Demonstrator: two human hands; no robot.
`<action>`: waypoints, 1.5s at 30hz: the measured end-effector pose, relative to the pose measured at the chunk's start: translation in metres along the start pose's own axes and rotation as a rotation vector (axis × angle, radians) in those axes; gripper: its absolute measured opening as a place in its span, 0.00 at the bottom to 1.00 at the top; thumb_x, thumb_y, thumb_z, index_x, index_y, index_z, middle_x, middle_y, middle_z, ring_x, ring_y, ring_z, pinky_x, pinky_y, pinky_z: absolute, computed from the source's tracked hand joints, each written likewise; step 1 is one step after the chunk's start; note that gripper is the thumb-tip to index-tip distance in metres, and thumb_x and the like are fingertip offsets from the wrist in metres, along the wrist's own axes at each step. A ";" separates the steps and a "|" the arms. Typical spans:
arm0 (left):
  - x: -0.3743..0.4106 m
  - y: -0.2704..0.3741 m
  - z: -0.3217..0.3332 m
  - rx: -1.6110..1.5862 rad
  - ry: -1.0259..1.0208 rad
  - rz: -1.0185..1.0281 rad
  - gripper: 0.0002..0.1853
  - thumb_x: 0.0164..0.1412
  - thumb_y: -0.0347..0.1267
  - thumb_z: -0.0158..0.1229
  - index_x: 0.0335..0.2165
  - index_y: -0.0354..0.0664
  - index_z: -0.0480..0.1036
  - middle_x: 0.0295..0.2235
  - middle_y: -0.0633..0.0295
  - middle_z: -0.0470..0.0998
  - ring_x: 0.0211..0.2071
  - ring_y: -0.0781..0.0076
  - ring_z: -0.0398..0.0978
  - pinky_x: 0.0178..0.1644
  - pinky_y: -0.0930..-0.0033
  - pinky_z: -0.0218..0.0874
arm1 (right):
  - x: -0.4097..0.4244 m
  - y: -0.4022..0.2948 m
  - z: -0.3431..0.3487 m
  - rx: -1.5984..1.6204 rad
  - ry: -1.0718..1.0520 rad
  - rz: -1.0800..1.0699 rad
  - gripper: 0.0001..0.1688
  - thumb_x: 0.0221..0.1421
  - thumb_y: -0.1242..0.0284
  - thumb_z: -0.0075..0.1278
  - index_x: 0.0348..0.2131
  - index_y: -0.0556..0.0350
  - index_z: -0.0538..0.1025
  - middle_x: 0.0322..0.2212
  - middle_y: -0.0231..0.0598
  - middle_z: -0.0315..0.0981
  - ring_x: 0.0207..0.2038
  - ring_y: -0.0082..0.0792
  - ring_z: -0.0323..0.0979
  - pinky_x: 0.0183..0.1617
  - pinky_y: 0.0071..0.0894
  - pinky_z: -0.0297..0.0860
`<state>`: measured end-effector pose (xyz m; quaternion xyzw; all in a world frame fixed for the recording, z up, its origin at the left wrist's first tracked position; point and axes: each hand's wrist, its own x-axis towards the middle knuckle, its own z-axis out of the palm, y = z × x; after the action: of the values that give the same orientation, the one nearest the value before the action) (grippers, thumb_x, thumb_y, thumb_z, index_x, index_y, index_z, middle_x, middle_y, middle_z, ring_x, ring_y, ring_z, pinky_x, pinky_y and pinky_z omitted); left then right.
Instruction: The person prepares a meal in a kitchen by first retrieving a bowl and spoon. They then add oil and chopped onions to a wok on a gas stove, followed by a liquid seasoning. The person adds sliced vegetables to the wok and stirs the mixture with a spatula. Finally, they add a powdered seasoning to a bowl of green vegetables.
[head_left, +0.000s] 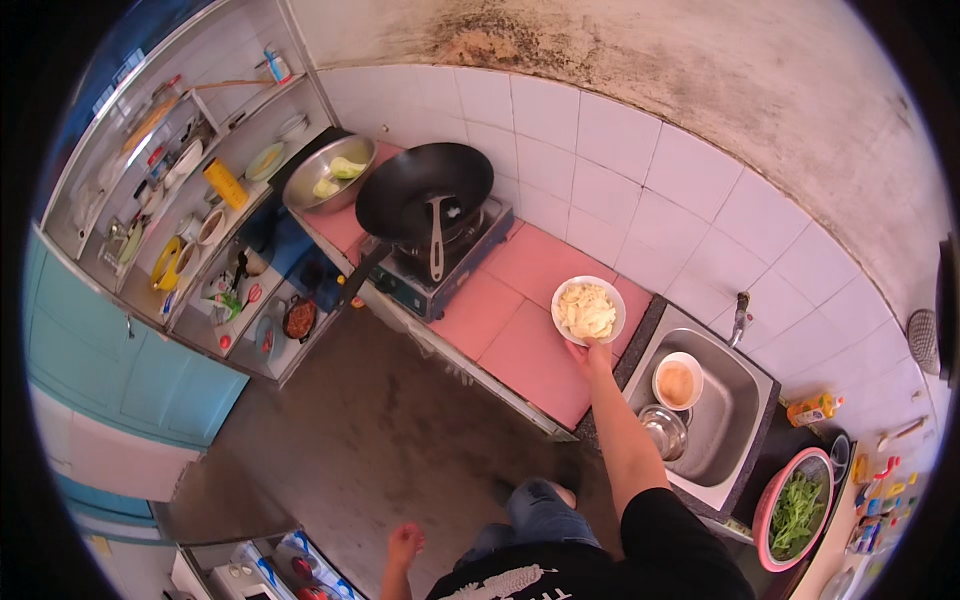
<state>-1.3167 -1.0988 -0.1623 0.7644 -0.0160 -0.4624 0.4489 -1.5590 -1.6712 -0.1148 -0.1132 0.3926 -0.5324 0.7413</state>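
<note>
My right hand (591, 357) grips the near rim of a white bowl (621, 324) filled with pale, sliced food (586, 309). The bowl is over the pink tiled counter (534, 366), left of the sink; whether it touches the tiles I cannot tell. Low at my left side, my left hand (406, 543) hangs over the floor with loosely bent fingers and nothing visible in it. Farther left, a black wok (405, 180) sits tilted on a portable gas stove (450, 262). A slotted metal spatula (437, 244) leans in the wok, its handle toward me.
The steel sink (731, 420) holds a white bowl (663, 361) and a metal bowl (664, 433) below a faucet (741, 319). Leafy greens fill a pink-rimmed basin (765, 487) at right. Behind the wok stands a steel basin (300, 180); crowded shelves (247, 202) line the left.
</note>
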 end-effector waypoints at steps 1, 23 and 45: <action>0.005 0.006 -0.004 0.001 0.002 -0.012 0.08 0.57 0.28 0.55 0.37 0.41 0.71 0.25 0.64 0.75 0.23 0.77 0.73 0.23 0.75 0.66 | 0.000 0.000 0.001 -0.026 0.019 -0.010 0.35 0.52 0.88 0.35 0.57 0.46 0.52 0.53 0.49 0.57 0.47 0.54 0.68 0.46 0.53 0.73; 0.016 0.428 0.070 -0.392 -0.607 0.189 0.34 0.65 0.52 0.34 0.58 0.36 0.53 0.55 0.51 0.63 0.54 0.62 0.64 0.57 0.62 0.58 | -0.179 -0.035 0.262 -1.012 -0.914 0.653 0.28 0.55 0.68 0.49 0.54 0.51 0.63 0.33 0.44 0.74 0.25 0.35 0.76 0.28 0.31 0.75; 0.238 0.702 0.052 -0.303 -0.404 0.755 0.29 0.67 0.49 0.35 0.53 0.35 0.60 0.46 0.54 0.72 0.43 0.68 0.74 0.43 0.67 0.68 | -0.116 -0.015 0.395 -1.439 -0.383 -0.752 0.17 0.53 0.70 0.51 0.43 0.58 0.74 0.25 0.49 0.74 0.25 0.40 0.72 0.30 0.36 0.66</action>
<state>-0.9435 -1.6573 0.1564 0.5251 -0.3132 -0.4034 0.6808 -1.3063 -1.6746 0.2109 -0.7714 0.4400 -0.3352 0.3147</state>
